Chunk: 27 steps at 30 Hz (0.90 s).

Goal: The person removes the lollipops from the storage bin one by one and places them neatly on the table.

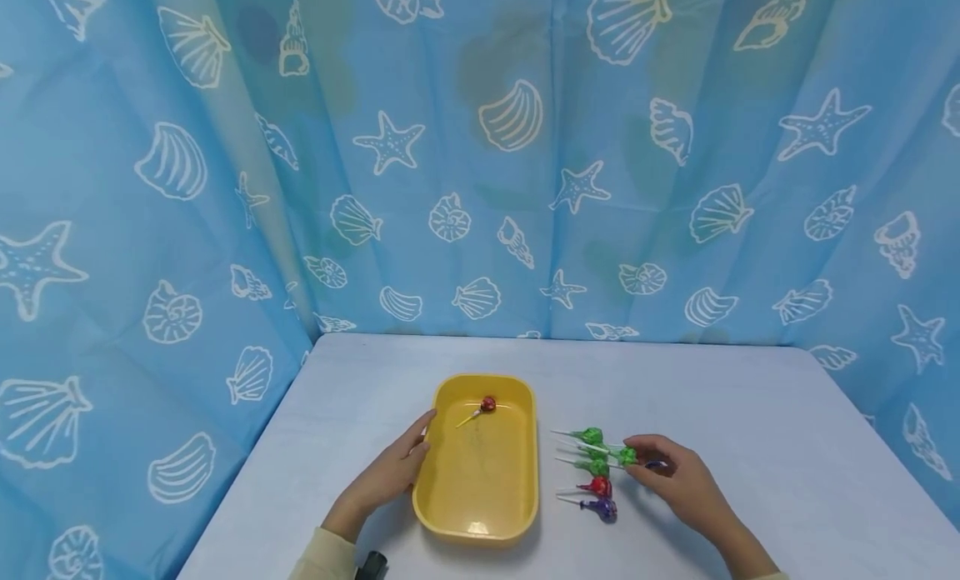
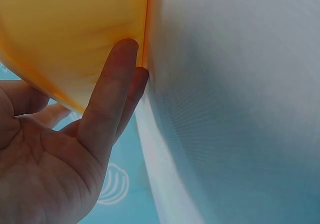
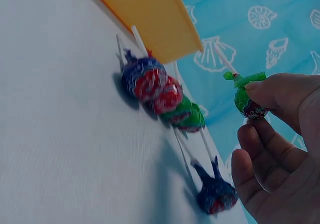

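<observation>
Right hand [image 1: 678,476]: grip pinches a green-wrapped round lollipop [image 1: 626,456], lifted at 3 o'clock of the glossy yellow plastic tray [image 1: 528,447]. Left hand [image 1: 393,472]: straight fingers press the tray's 9 o'clock wall. Foil-wrapped lollipops [image 1: 596,486] lie on the matte grey worktop [image 1: 750,413].

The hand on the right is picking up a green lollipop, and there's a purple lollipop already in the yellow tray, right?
Not quite: the lollipop in the yellow tray is red, not purple, as the head view shows. The right hand does pinch a green lollipop.
</observation>
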Each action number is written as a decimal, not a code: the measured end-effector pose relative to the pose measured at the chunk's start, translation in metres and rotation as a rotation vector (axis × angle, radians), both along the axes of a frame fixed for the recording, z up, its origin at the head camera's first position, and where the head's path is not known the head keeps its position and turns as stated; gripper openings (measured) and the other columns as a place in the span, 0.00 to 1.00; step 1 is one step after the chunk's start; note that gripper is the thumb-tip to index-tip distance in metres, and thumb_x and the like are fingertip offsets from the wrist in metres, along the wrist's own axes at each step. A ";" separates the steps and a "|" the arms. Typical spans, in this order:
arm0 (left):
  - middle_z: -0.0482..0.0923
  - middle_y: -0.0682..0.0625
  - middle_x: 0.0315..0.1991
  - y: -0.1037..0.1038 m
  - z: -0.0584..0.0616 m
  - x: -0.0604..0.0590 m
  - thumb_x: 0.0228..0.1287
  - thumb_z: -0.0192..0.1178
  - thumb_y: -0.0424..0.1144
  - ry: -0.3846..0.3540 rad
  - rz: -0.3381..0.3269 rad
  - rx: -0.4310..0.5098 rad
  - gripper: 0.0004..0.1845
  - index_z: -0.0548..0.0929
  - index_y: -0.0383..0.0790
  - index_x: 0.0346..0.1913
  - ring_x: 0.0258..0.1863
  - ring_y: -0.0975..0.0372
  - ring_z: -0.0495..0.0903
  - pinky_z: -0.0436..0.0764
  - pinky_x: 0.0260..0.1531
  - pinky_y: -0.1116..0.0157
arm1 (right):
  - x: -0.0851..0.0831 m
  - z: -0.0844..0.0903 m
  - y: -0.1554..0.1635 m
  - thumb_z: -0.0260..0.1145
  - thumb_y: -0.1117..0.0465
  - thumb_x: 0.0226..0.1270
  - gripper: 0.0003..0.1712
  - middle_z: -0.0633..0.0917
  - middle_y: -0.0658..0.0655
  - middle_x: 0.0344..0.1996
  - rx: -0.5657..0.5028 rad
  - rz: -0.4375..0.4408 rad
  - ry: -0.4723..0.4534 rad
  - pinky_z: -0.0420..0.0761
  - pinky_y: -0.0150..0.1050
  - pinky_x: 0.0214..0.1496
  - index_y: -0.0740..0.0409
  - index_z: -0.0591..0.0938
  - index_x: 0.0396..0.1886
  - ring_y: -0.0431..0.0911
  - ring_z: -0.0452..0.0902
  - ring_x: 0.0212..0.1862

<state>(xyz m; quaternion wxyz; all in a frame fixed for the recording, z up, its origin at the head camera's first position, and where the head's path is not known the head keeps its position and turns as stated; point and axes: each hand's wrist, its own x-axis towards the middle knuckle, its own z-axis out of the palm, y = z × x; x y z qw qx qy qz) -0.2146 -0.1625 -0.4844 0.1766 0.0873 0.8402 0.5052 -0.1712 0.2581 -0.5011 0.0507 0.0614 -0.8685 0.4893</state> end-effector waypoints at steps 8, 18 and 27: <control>0.69 0.31 0.67 0.000 -0.001 -0.001 0.83 0.41 0.39 0.004 0.004 0.001 0.29 0.53 0.47 0.82 0.38 0.56 0.81 0.82 0.31 0.58 | 0.009 -0.001 0.011 0.75 0.63 0.63 0.21 0.85 0.52 0.39 0.068 -0.027 -0.061 0.83 0.32 0.43 0.63 0.84 0.54 0.39 0.79 0.41; 0.70 0.32 0.66 0.001 0.000 0.001 0.83 0.41 0.39 0.003 0.020 -0.004 0.29 0.54 0.48 0.82 0.37 0.56 0.81 0.83 0.31 0.58 | 0.016 -0.008 0.026 0.75 0.62 0.62 0.21 0.84 0.51 0.38 0.156 -0.033 -0.156 0.83 0.34 0.41 0.63 0.84 0.54 0.42 0.79 0.40; 0.71 0.32 0.65 0.002 -0.003 -0.002 0.83 0.40 0.39 0.001 0.016 -0.014 0.29 0.53 0.47 0.82 0.36 0.56 0.81 0.83 0.31 0.58 | 0.016 -0.017 0.036 0.76 0.65 0.58 0.21 0.86 0.49 0.38 0.258 -0.043 -0.157 0.84 0.39 0.43 0.60 0.86 0.53 0.43 0.81 0.39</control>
